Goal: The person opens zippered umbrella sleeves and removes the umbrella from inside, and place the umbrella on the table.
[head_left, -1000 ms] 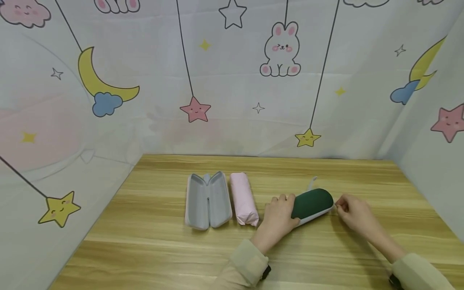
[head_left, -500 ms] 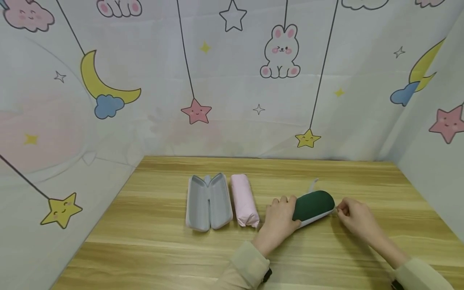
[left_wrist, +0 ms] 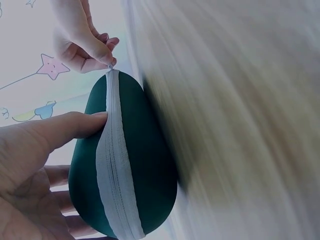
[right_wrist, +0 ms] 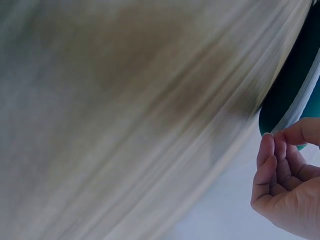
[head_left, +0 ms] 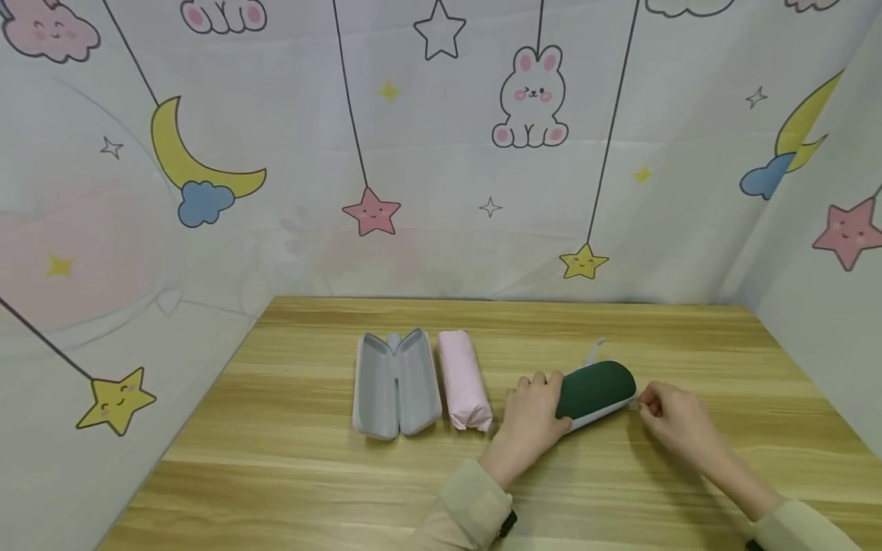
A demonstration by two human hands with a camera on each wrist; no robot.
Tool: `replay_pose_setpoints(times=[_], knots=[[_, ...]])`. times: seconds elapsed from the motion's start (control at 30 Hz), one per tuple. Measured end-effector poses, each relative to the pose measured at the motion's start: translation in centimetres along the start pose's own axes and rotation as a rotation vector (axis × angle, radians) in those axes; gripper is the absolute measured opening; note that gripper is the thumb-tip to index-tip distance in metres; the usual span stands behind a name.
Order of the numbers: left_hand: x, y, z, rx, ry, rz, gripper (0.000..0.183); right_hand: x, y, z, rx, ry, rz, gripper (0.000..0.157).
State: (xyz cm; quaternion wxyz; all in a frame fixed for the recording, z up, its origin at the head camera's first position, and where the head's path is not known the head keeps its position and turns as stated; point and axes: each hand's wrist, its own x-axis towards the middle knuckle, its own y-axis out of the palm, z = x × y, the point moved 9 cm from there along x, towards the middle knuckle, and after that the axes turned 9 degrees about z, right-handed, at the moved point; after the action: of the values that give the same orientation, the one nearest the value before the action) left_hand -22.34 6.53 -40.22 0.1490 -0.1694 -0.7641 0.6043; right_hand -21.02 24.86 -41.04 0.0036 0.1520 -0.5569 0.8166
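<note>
A dark green zippered case (head_left: pixel 596 388) with a pale grey zipper band lies slanted on the table. My left hand (head_left: pixel 529 419) grips its near left end, the thumb along the zipper (left_wrist: pixel 116 155) and the other fingers around the far side. At the opposite end my right hand (head_left: pixel 678 417) pinches the small zipper pull (left_wrist: pixel 110 67) between thumb and fingertips. The zipper teeth run closed along the length that shows in the left wrist view. A pale strap loop (head_left: pixel 596 350) sticks up behind the case.
Left of my hands, a second case (head_left: pixel 397 390) lies spread open with its grey lining up. Beside it is a pink wrapped roll (head_left: pixel 464 380). The wood-grain table (head_left: pixel 296 474) meets a printed cloth backdrop (head_left: pixel 441 153) behind and at both sides.
My right hand has shifted very slightly toward me at the case's end, still pinching the zipper pull. My left hand and the case have barely moved.
</note>
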Motion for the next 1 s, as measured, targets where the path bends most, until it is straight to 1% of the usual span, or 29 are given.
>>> replay_pose_setpoints(times=[0.2,0.3,0.53,0.63,0.77,0.9,1.0], knots=[[0.0,0.0,0.0,-0.007,0.011,-0.021,0.050,-0.2,-0.3,0.6,-0.018,-0.057,-0.052,0.015],[-0.1,0.0,0.0,-0.013,0.008,-0.026,0.049,-0.2,-0.1,1.0,-0.022,-0.078,-0.055,0.015],[-0.1,0.1,0.1,-0.018,0.007,-0.026,0.051,-0.3,0.6,2.5,0.010,-0.099,-0.004,0.015],[0.1,0.2,0.2,-0.005,0.032,0.006,0.054,-0.3,0.6,3.0,0.017,-0.109,-0.010,0.018],[0.4,0.4,0.7,-0.019,0.078,0.088,0.061,-0.3,0.5,3.2,0.018,-0.103,-0.015,0.018],[0.6,0.5,1.2,-0.115,0.129,0.188,0.063,-0.2,0.4,3.3,0.020,-0.097,-0.005,0.016],[0.6,0.5,1.3,-0.164,0.163,0.229,0.064,-0.3,0.3,3.5,0.018,-0.108,-0.006,0.016]])
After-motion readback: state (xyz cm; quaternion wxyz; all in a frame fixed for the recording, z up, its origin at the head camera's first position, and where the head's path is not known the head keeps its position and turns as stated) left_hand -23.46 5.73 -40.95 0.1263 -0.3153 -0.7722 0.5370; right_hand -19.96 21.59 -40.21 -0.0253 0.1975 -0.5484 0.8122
